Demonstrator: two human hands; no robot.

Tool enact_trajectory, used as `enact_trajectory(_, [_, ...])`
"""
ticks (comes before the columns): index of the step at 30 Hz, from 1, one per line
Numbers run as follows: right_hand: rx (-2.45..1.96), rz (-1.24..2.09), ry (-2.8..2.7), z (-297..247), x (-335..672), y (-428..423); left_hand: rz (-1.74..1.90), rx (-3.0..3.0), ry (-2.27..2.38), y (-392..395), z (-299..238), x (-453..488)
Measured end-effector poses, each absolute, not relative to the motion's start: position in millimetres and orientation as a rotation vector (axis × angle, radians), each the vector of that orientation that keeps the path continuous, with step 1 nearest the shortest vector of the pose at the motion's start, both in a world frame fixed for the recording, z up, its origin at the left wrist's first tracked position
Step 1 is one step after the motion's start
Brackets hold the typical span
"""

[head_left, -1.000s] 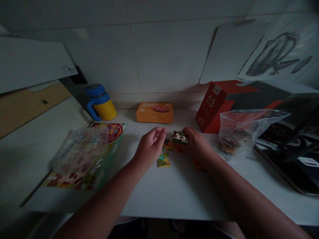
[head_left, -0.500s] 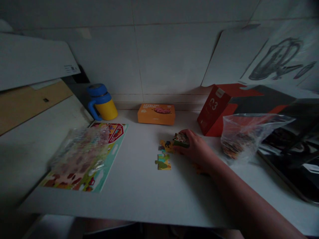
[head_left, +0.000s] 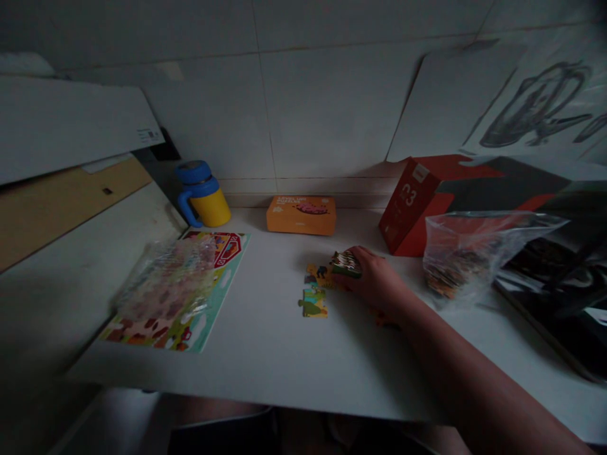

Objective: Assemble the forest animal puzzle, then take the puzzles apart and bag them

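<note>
My right hand (head_left: pixel 371 273) reaches in from the lower right, its fingers closed around a green puzzle piece with whitish stripes (head_left: pixel 346 263). The piece is at the right edge of a small group of puzzle pieces (head_left: pixel 315 273) on the table; whether it touches them I cannot tell. Just below that group lies a green and yellow puzzle piece (head_left: pixel 313 304). Partly hidden under my right forearm is another orange and dark piece (head_left: pixel 385 320). My left hand is out of view.
An orange puzzle box (head_left: pixel 301 216) stands by the wall. On the left are a blue and yellow mug (head_left: pixel 208 203) and a picture sheet (head_left: pixel 219 297) under clear plastic. To the right stand a red box (head_left: pixel 403 205) and a clear bag of pieces (head_left: pixel 453 272).
The camera view has shifted slightly. My right hand stays in nearly the same place over the table, with the striped piece still in its fingers.
</note>
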State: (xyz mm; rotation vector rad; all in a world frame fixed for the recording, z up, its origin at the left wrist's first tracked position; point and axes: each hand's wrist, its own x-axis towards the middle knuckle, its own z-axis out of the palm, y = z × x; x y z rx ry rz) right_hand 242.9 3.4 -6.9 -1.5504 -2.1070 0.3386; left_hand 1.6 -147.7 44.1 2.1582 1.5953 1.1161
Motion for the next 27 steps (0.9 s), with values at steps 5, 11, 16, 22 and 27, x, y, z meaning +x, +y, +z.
enact_trajectory(5, [-1.537,0.359,-2.015,-6,241,2,0.445,2.467,1.371,-100,51,-1])
enact_trajectory(11, [-1.571,0.394,-1.978,-6,239,3,0.115,2.564,1.374,-31,24,-4])
enact_trajectory(16, [-1.591,0.438,-1.975,-4,240,3,0.057,2.408,1.399,-15,25,-5])
enact_trajectory(22, [-1.491,0.696,-1.844,5,242,-2,0.189,2.179,1.211,17,33,-20])
enact_trajectory(27, [-1.212,0.913,-1.893,11,244,-8,0.460,2.211,1.107,39,39,-26])
